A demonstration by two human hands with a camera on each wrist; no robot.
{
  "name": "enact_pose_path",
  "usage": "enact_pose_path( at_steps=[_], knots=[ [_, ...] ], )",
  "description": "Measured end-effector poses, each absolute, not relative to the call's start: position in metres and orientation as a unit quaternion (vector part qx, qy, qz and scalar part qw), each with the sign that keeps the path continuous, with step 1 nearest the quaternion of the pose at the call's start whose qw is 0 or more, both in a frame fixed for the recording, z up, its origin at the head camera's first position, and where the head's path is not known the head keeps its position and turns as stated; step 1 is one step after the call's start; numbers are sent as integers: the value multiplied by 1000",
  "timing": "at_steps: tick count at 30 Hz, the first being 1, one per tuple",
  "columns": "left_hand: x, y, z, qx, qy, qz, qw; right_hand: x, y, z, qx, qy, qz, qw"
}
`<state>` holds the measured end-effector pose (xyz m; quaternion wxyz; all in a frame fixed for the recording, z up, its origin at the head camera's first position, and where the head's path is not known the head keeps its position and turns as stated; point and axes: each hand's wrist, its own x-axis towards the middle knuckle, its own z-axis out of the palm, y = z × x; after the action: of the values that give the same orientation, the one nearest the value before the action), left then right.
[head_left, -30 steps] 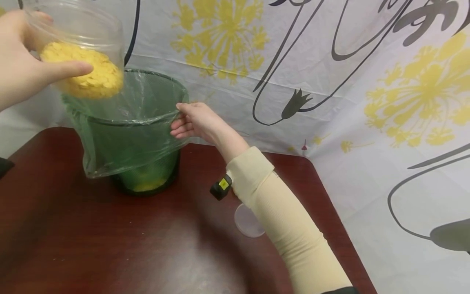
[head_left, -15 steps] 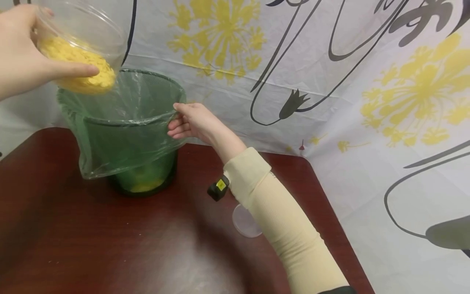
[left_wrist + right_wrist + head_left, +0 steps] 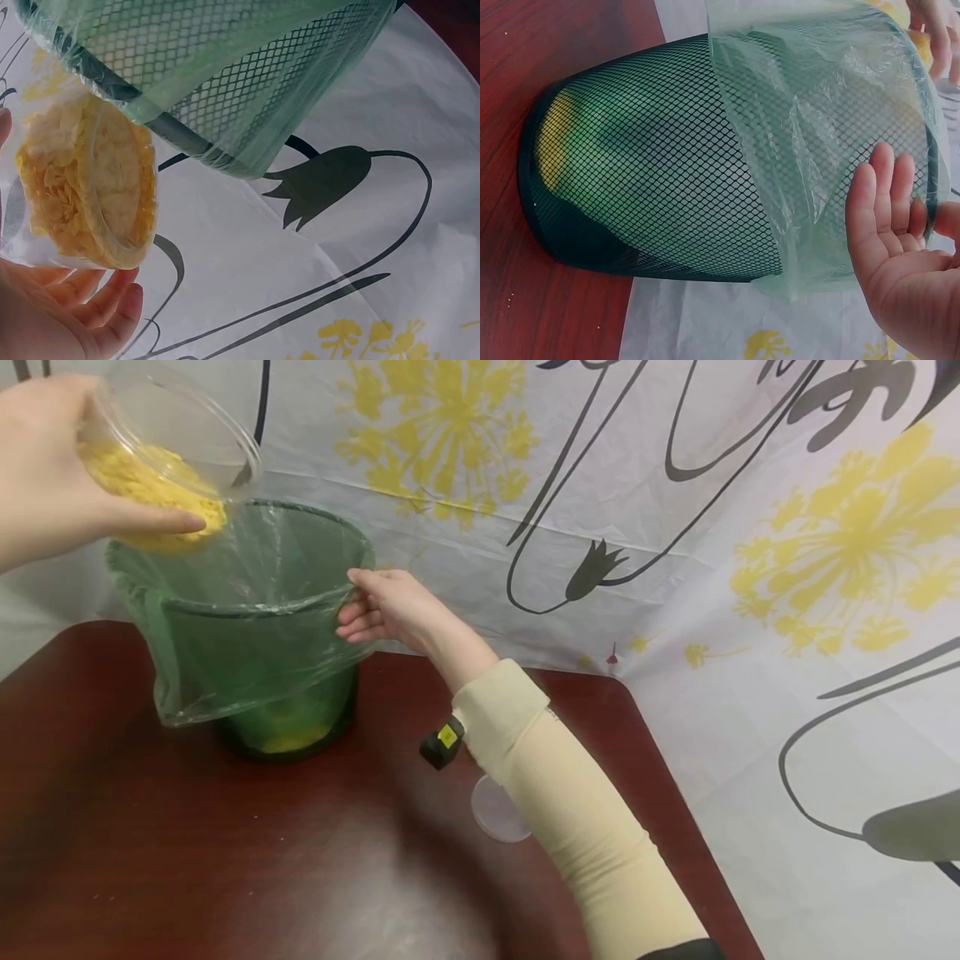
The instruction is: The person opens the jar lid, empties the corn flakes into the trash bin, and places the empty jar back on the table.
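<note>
My left hand point(image 3: 56, 477) grips a clear plastic jar point(image 3: 180, 422) tilted above a mesh wastebasket point(image 3: 311, 689). Small yellow flakes point(image 3: 58, 191) fill part of the jar. They lie toward its mouth in the left wrist view. A translucent green bin liner point(image 3: 217, 656) is folded over the wastebasket's rim. My right hand point(image 3: 393, 610) pinches the rim and liner on the right side between thumb and index finger, its other fingers loosely bent. Something yellow shows through the mesh at the wastebasket's bottom point(image 3: 555, 142).
Under the wastebasket is a dark red wooden table point(image 3: 187, 860). A round clear lid point(image 3: 495, 810) lies on it, partly hidden by my right sleeve point(image 3: 592, 818). A white cloth with printed flowers point(image 3: 675, 568) hangs behind and at the right.
The jar has tipped further, its mouth turning toward the wastebasket, and the flakes have slid toward the opening. My right hand keeps its hold on the rim. The head view has shifted slightly.
</note>
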<state>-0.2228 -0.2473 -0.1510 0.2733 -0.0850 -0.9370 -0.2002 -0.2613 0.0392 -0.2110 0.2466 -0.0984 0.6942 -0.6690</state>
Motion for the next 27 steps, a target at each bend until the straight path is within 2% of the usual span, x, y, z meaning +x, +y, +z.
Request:
enact_pose_path(
  at_steps=[20, 27],
  knots=[
    [-231, -252, -156, -97, -948, -122, 278, -262, 36, -214, -105, 693, -671, 241],
    [-224, -248, -159, -119, -936, -132, 302, -263, 38, -215, -108, 695, -669, 241]
  ],
)
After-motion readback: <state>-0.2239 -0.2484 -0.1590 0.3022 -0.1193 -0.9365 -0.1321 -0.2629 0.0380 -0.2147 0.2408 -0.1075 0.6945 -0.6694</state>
